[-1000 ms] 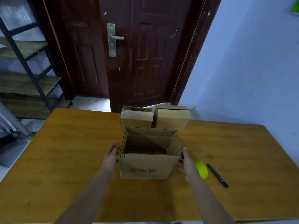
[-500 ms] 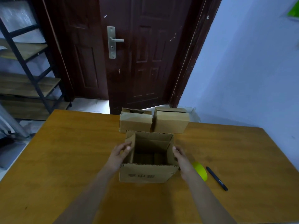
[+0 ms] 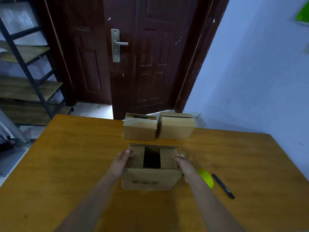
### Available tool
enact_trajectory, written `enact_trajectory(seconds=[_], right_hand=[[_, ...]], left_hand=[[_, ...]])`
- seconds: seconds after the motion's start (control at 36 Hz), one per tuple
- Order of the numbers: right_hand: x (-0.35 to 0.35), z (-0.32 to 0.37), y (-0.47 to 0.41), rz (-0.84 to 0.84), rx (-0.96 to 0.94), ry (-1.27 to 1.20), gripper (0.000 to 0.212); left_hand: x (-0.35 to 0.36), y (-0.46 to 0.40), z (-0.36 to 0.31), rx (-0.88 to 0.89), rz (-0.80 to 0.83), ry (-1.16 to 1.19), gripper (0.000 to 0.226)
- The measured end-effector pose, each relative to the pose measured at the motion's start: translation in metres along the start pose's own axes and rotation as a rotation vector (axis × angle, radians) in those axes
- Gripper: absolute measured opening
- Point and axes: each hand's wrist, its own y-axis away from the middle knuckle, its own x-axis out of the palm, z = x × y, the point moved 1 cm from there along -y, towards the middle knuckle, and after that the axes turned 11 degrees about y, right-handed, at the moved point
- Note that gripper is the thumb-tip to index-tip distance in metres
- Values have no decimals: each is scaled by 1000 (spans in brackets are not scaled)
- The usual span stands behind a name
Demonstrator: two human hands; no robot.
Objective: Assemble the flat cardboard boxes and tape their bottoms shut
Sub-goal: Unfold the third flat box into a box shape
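While upright, box (image 3: 151, 179) mouth skyward

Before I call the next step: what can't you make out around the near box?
Head view only:
- Right hand: fingers motion-blurred, contact with the right flap unclear.
- Near box interior: dark gap, floor unseen.
- Yellow-green object: partly behind right wrist.
- Box print: too blurred to read.

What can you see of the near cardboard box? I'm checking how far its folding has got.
The near cardboard box is plain brown corrugated board with dark print on its front. It stands upright on the wooden table. Its two side flaps are folded inward, leaving a dark gap between them. The left hand and right hand press those flaps down. No tape shows.
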Motion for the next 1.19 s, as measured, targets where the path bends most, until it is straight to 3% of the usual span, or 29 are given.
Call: enact_trajectory(seconds=[0.17,0.28,0.36,0.44,0.56,0.75,0.89,1.06,1.19], right_hand=[[-4,5,6,-287,-224,-21,16],[-5,22,22,-342,-487,164,44],[-2,35,23,-348,-612,464,48],[3,39,18,-299,-562,781,37],[13,30,28,-233,-454,987,46],[13,19,30,-369,-575,1045,41],[23,12,21,-519,-560,1009,52],[38,-9,6,-430,-498,1106,35],[35,-8,2,-374,-462,1116,45]], left_hand=[[-14,2,5,16,-136,43,54],[-16,8,-1,117,-197,90,42],[-9,11,-12,200,-191,91,43],[0,14,-23,288,-163,31,42],[10,13,-29,324,-113,-227,46],[27,19,-23,328,-1,-775,49],[37,20,-22,351,-28,-1083,45],[43,14,-8,268,94,-1306,44],[52,12,-1,275,91,-1317,47]])
